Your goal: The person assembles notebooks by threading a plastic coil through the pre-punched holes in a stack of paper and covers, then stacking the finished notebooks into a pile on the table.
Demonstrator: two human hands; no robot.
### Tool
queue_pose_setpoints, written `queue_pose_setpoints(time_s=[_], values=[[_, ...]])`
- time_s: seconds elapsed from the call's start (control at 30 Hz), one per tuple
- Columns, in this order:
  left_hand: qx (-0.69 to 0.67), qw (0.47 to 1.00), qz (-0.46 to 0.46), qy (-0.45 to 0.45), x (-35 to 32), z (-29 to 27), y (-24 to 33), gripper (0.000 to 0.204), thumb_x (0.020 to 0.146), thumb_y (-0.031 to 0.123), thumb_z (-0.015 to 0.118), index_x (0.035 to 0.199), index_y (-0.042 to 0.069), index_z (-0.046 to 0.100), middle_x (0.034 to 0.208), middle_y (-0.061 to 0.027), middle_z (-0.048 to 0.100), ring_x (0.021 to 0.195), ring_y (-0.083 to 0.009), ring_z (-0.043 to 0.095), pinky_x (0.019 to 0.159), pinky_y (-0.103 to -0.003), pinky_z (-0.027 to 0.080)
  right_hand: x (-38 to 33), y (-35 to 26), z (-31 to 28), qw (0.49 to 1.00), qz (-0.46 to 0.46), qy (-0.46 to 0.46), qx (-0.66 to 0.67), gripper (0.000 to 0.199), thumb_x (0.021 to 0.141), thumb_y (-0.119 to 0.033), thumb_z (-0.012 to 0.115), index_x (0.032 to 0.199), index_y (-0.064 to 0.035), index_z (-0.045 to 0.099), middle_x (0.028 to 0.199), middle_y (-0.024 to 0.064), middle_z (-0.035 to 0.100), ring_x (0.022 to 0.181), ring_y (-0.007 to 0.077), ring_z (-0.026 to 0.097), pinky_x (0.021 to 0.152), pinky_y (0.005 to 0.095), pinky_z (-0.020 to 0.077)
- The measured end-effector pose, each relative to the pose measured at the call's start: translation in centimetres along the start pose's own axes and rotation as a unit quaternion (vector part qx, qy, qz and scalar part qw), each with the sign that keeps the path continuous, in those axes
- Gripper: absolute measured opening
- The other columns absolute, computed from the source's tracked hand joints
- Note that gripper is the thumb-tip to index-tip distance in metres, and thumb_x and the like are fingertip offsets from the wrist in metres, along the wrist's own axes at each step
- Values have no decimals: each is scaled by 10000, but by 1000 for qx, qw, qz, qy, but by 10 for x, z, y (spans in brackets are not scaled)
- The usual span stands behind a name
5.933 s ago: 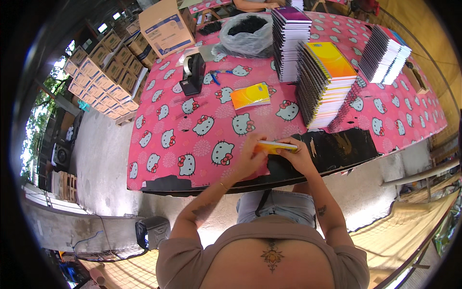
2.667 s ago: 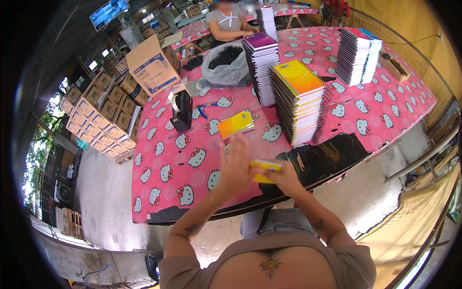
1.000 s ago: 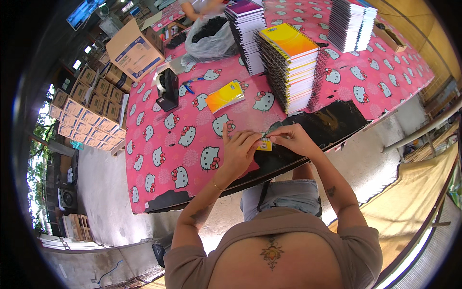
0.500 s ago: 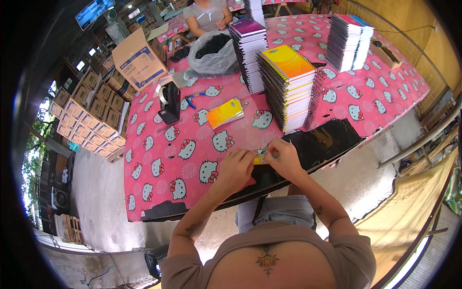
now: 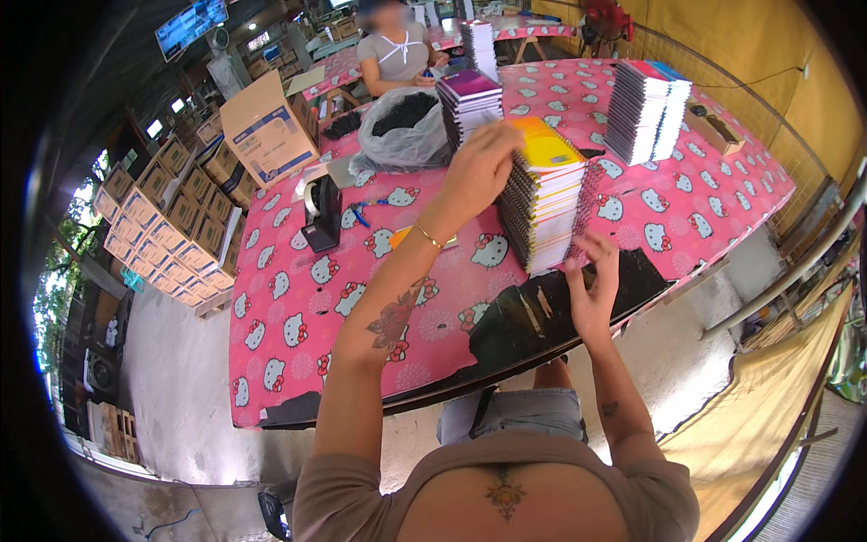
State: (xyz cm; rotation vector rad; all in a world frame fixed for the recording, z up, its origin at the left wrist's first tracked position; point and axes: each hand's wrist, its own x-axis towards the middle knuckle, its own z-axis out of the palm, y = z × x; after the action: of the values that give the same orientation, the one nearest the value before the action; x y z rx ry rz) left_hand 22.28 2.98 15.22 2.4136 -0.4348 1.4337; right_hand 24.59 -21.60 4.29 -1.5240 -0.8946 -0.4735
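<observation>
A tall stack of yellow and orange spiral notebooks (image 5: 542,212) stands near the front of the pink table, with black coils along its side. My left hand (image 5: 483,170) is at the stack's upper left, its fingers curled over the edge of the top spiral notebook (image 5: 553,152). Low on the stack's right side, my right hand (image 5: 594,285) has thumb and fingers apart, close to the lower notebooks. Mostly hidden behind my left forearm lies a small orange notebook (image 5: 397,237). Blue-handled pliers (image 5: 360,216) rest beside a black tape dispenser (image 5: 321,213).
Behind the stack are purple notebooks (image 5: 471,84) and a clear bag of black coils (image 5: 404,117). More notebooks (image 5: 647,113) stand at the back right. Cartons (image 5: 269,131) are at the left, and a co-worker (image 5: 394,54) sits across the table. Torn black patches (image 5: 533,312) mark the near edge.
Both hands have left the yellow piece at the table edge. My left hand moved up to the stack's top, my right to its lower side. The top cover's orange part now faces left.
</observation>
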Motion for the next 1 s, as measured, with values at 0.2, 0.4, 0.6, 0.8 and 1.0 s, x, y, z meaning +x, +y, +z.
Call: queue_pose_setpoints(time_s=[0.2,0.4,0.6,0.8,1.0], values=[[-12,999,5,-43,-9,5,-4,303,816,-93,595,1098,8,635,1143,-167,671,1069,-351,648,930,-408,517,-45,29,-20,986,158,-3,58,213,912,-38,645,1122,-26,677,1234,162,568,1139,277,569,978,365,456],[-78,993,-94,3,-12,8,6,246,872,-30,593,1108,-1,658,1178,-185,666,1078,-339,654,904,-384,522,-69,40,-1,989,135,-55,28,216,887,1,643,1099,-22,676,1210,162,580,1116,284,586,956,362,474],[153,926,-236,-253,-151,-44,-69,199,878,75,634,1060,18,691,1061,-178,679,977,-357,653,835,-418,533,-90,47,20,991,106,-74,-18,215,859,-7,665,1070,-40,686,1149,144,617,1029,307,635,890,370,506],[235,908,-186,-294,-232,-51,-45,354,822,59,611,1173,18,628,1057,-159,665,1017,-348,621,906,-442,500,-88,41,26,986,123,-110,-31,227,844,-19,689,1069,-44,686,1142,138,621,1005,264,645,832,338,516],[96,957,-172,-214,-184,-44,52,347,808,60,624,1154,60,636,1032,-129,656,1024,-313,615,980,-465,449,-69,24,49,974,146,-146,97,303,854,-21,708,1148,-9,640,1153,114,623,918,165,630,823,288,497]])
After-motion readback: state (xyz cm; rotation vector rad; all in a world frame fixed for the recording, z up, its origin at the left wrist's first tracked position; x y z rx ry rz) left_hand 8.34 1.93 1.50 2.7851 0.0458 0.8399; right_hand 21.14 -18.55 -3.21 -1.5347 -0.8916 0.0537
